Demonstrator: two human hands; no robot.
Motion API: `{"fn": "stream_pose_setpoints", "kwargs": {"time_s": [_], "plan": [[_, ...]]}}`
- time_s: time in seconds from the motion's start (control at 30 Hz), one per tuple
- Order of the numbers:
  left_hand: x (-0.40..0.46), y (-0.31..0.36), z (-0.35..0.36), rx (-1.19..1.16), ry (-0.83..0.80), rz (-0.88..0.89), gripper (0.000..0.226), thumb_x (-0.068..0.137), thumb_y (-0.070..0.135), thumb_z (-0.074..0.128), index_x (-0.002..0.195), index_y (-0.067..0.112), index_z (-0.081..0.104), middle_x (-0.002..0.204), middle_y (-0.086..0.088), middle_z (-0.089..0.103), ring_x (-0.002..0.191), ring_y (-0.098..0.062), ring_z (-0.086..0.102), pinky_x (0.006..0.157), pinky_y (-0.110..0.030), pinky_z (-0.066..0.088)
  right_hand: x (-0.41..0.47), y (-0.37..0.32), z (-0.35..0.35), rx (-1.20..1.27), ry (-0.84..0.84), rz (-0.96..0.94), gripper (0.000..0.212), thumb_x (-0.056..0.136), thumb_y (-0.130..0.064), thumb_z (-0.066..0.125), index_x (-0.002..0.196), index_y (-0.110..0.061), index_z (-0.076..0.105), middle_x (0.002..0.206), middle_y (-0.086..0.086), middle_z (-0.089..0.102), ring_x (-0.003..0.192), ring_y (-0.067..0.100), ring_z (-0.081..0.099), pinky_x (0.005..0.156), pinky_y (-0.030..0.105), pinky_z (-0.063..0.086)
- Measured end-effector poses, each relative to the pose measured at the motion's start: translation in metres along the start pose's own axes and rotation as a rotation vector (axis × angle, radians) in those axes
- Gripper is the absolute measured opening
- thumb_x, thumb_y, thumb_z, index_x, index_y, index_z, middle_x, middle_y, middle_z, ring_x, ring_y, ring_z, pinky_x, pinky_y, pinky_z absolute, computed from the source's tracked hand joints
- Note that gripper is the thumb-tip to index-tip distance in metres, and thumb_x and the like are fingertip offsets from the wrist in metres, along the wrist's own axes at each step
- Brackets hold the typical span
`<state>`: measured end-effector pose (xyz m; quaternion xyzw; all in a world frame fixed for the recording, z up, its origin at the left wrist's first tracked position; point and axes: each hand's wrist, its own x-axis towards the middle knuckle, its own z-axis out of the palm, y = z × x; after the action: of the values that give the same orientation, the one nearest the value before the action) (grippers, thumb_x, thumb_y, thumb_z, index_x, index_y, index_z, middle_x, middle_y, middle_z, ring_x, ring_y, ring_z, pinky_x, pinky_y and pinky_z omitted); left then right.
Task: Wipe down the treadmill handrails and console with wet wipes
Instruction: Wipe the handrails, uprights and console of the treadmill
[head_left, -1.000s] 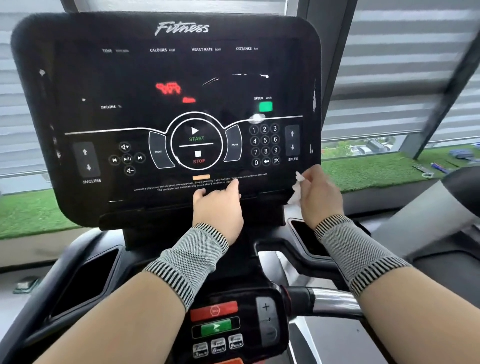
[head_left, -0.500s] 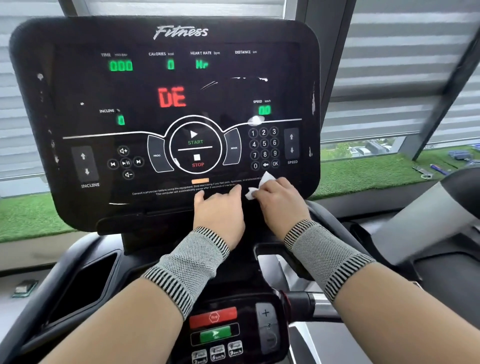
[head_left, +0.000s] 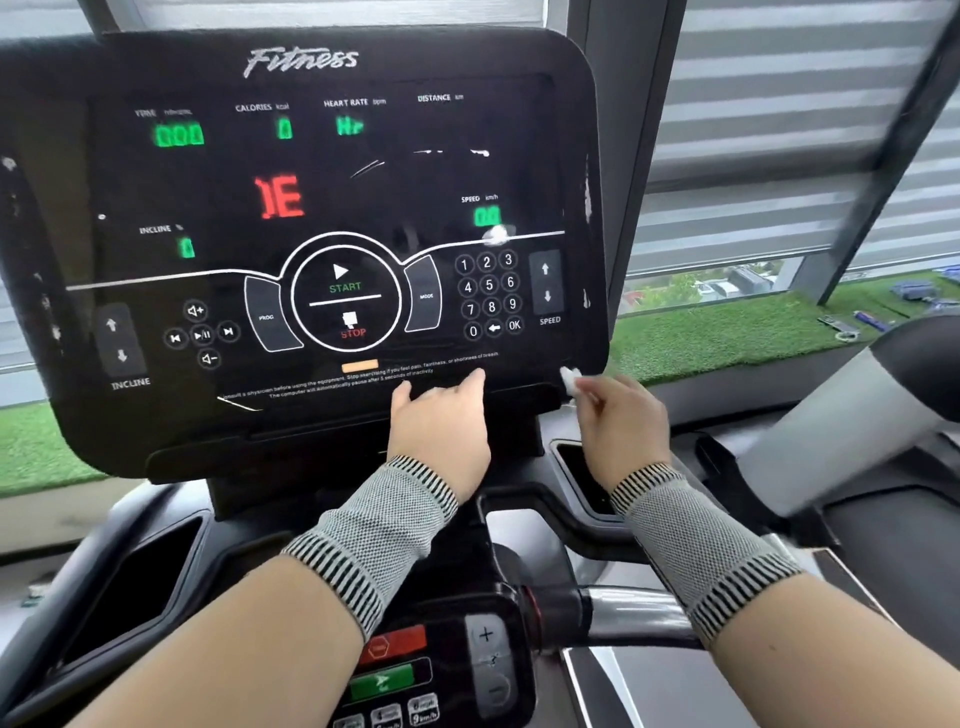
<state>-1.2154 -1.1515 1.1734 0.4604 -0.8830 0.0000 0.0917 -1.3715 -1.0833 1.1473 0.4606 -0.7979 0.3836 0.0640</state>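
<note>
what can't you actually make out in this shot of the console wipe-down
Head view, the only one:
- White wet wipe: mostly hidden inside the right hand; only a crumpled tip shows.
- Small white warning text along the black treadmill console bottom: too small and blurred to read fully.
- Red centre display: first character only partly lit.
- Lower control panel buttons: cut off by the frame's bottom edge.
- Left hand fingers: motion-blurred.

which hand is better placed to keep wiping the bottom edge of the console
Right. The right hand already pinches the wet wipe against the console at its lower right corner. The left hand holds nothing, fingers resting flat on the lower bezel.
</note>
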Motion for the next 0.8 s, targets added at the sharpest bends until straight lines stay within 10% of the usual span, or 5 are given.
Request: {"fn": "stream_pose_setpoints", "kwargs": {"time_s": [0.2,0.37,0.5,0.67,0.8], "plan": [[-0.003,0.007,-0.003,0.022,0.010,-0.040,0.056,0.091,0.016,0.040,0.144,0.024,0.027,0.115,0.007,0.064,0.112,-0.013,0.057,0.114,-0.042,0.017,-0.002,-0.039,0.037,0.063,-0.047,-0.456,0.020,0.073,-0.007,0.061,0.090,-0.012,0.072,0.079,0.006,0.060,0.069,0.028,0.056,0.061,0.029,0.051],[-0.003,0.009,0.000,0.048,0.012,-0.067,0.063,0.089,0.015,0.042,0.148,0.020,0.022,0.119,0.007,0.063,0.112,-0.013,0.057,0.115,-0.042,0.016,0.000,-0.020,0.033,0.134,0.048,-0.389,0.038,0.086,-0.027,0.038,0.084,-0.006,0.071,0.081,0.003,0.059,0.069,0.019,0.057,0.064,0.022,0.047],[0.000,0.010,0.002,0.025,0.026,-0.104,0.066,0.086,0.011,0.043,0.148,0.021,0.024,0.118,0.009,0.064,0.110,-0.011,0.058,0.116,-0.041,0.014,-0.001,-0.006,0.022,0.222,-0.024,-0.186,0.018,0.091,-0.014,0.055,0.094,-0.005,0.071,0.090,-0.010,0.048,0.080,0.004,0.046,0.077,0.006,0.031],[-0.002,0.013,0.002,-0.009,0.033,-0.122,0.065,0.087,0.008,0.040,0.148,0.020,0.024,0.119,0.008,0.064,0.111,-0.011,0.057,0.117,-0.042,0.012,0.015,0.036,0.002,-0.068,-0.195,0.092,0.025,0.095,-0.018,0.050,0.111,-0.016,0.069,0.110,0.003,0.063,0.095,0.017,0.057,0.085,0.022,0.039],[0.001,0.015,0.002,-0.024,0.041,-0.154,0.064,0.087,0.007,0.041,0.148,0.020,0.026,0.118,0.009,0.064,0.111,-0.011,0.057,0.117,-0.041,0.010,0.035,0.029,-0.013,0.130,0.029,-0.001,0.025,0.092,-0.015,0.055,0.114,-0.012,0.067,0.109,0.001,0.061,0.088,0.007,0.049,0.079,0.006,0.028]]}}
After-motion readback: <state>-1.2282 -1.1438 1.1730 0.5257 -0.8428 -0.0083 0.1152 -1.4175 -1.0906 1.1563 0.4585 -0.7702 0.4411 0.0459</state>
